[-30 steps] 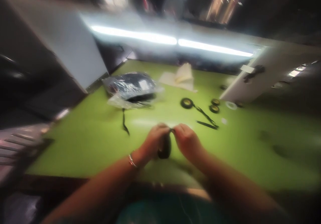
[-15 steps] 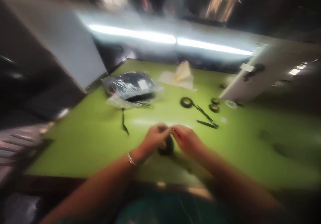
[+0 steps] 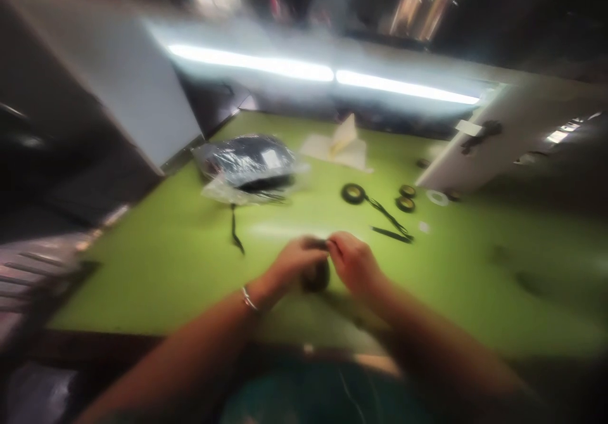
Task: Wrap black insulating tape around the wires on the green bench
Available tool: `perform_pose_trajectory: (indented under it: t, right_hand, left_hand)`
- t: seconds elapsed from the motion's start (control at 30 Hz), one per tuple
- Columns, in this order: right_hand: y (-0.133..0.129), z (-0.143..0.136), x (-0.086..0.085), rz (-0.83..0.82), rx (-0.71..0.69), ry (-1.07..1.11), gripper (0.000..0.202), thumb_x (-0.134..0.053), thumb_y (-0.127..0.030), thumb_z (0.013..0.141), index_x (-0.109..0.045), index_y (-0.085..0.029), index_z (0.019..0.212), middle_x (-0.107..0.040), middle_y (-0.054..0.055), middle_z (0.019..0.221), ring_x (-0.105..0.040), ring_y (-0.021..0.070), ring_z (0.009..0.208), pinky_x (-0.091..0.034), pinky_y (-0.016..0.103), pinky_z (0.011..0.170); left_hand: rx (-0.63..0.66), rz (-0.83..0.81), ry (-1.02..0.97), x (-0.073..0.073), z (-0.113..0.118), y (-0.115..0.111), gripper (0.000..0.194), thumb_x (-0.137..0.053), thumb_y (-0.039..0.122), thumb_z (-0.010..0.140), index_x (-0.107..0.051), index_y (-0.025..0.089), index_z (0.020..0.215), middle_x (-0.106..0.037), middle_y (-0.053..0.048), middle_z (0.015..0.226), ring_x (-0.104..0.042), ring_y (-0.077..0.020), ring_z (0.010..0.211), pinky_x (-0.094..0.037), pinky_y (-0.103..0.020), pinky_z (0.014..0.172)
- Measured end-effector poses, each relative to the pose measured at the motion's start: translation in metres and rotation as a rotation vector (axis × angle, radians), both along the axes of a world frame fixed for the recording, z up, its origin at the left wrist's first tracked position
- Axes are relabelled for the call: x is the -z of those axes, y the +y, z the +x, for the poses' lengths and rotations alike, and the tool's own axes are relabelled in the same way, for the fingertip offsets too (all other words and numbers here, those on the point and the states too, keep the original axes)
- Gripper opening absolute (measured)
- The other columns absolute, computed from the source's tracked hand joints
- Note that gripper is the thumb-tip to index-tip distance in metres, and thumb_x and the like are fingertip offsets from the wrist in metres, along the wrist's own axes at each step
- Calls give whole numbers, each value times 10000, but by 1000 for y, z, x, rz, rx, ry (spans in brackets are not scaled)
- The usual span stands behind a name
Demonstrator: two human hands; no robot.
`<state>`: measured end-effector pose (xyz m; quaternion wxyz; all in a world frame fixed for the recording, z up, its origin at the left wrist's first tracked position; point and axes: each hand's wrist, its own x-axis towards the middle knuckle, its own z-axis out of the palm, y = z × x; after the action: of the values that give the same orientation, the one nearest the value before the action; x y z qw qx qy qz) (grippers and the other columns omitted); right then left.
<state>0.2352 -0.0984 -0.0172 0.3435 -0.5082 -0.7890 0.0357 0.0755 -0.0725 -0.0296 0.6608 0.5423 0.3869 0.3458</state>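
A dark ring, which looks like a roll of black tape [image 3: 317, 277], hangs beneath my fingers near the front of the green table [image 3: 166, 284]. My left hand [image 3: 295, 259], with a bracelet [image 3: 247, 298] at the wrist, is closed over the top of this roll. Right beside it, my right hand [image 3: 354, 260] is closed in a pinch at a small dark strip running between the fingertips. Blur hides whether that strip belongs to the roll.
Farther back lie a clear plastic bag [image 3: 251, 161] with dark contents, a folded cream paper [image 3: 342, 144] and a black strip [image 3: 235, 231]. Toward the right are tape rolls [image 3: 353, 193], a bundle of black cords [image 3: 387, 213], tweezer-like black tool [image 3: 392, 234] and a white ring [image 3: 437, 198].
My left fingers have stretched forward over the roll, and a dark strip now shows between the hands. The roll has shifted slightly. The cream paper's raised fold has changed shape.
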Motion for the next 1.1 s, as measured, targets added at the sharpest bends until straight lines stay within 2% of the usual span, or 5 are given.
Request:
perform_pose_trajectory:
  t: [0.4,0.63,0.77,0.93,1.1]
  right_hand:
    - [0,-3,4,268,112,-222,241,-398,-181,945,-536,-188,748,-549,18,647,-469,142,583,-334,260,564]
    - [-4,3,7,359,79,-283,190,-466,-197,938,-572,-186,782,-558,7,642,-490,139,610,-338,261,593]
    - [0,10,12,390,46,-289,175,-442,-184,933,-588,-175,838,-584,16,664,-515,138,602,-364,259,599]
    - [0,10,4,238,2,-103,195,-421,-255,926,-596,-192,867,-643,36,730,-583,153,633,-426,266,623]
    - [0,11,-8,-161,48,135,245,-481,-406,860,-632,-235,771,-641,28,651,-556,164,541,-426,276,510]
  left_hand:
    - [-182,29,-56,-2,3,-5,154,-562,167,636,-689,144,721,-642,-25,685,-580,-154,681,-448,-240,647]
    - [-219,51,-107,2,13,-12,423,-525,511,842,-682,123,781,-634,-58,738,-534,-137,674,-437,-248,655]
    - [-242,50,-145,9,15,-9,446,-498,524,861,-646,123,733,-583,-28,693,-499,-110,636,-430,-239,635]
    - [-331,32,-203,9,14,-6,328,-641,470,775,-605,145,754,-558,9,684,-498,-90,619,-427,-212,613]
    - [-312,21,-286,14,15,-3,341,-648,477,773,-640,138,812,-608,-32,737,-540,-107,652,-446,-231,652]
